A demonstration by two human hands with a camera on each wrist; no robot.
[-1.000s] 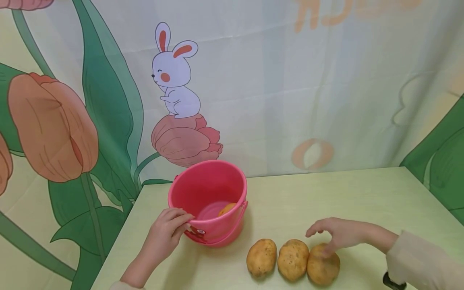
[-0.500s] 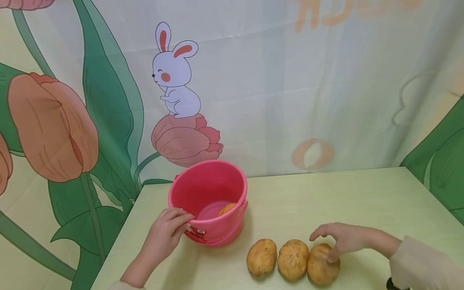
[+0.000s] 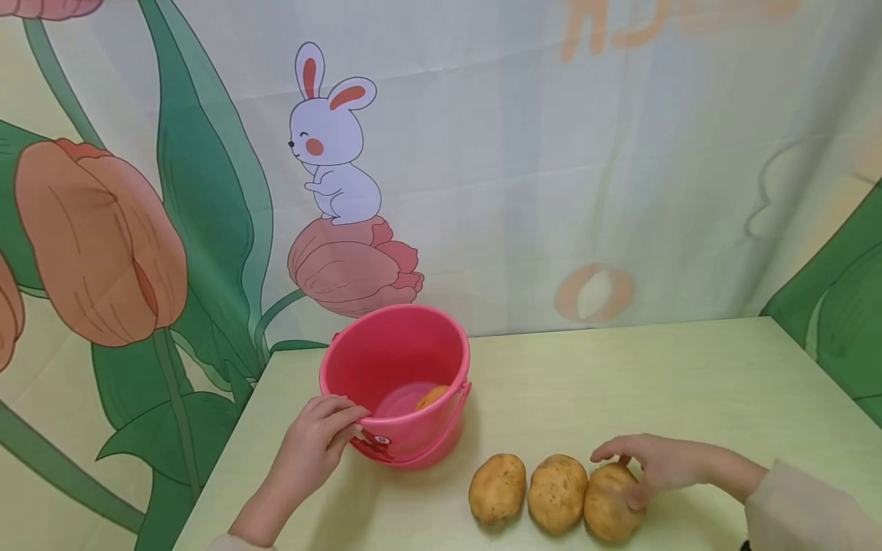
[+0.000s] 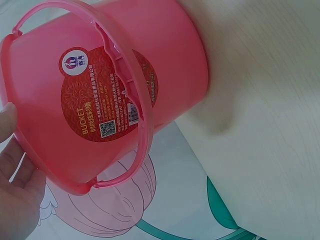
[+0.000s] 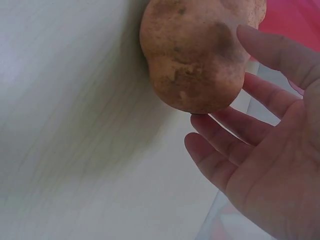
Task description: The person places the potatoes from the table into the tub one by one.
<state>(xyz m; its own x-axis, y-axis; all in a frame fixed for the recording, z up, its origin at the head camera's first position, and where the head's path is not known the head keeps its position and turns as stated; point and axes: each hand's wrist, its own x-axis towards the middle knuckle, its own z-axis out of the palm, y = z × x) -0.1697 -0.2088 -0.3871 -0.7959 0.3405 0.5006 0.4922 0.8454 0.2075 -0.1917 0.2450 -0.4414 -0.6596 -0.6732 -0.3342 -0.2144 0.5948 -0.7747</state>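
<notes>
The right hand (image 3: 653, 462) is loosely spread over the nearest potato (image 3: 610, 511), its thumb laid against one side and its fingers reaching round the far side; the right wrist view shows slack between palm and skin, so the hold does not look firm. To take it well, the fingers should probably tuck lower and the thumb press opposite them, keeping clear of the middle potato (image 3: 556, 494), which sits close against it, to the left of the right hand. Another potato (image 3: 498, 491) lies farther left, between the two hands, on the table (image 3: 696, 375). The left hand (image 3: 311, 444) pinches the rim of the pink bucket (image 3: 422, 433), fingertips over the edge; that light steadying grip seems enough. The bucket stands just ahead of the left hand, mouth up, its handle (image 4: 145, 105) folded down outside. Inside, on the side toward the right hand, sits a yellowish object (image 3: 432, 396), perhaps a potato, largely hidden by the rim.
</notes>
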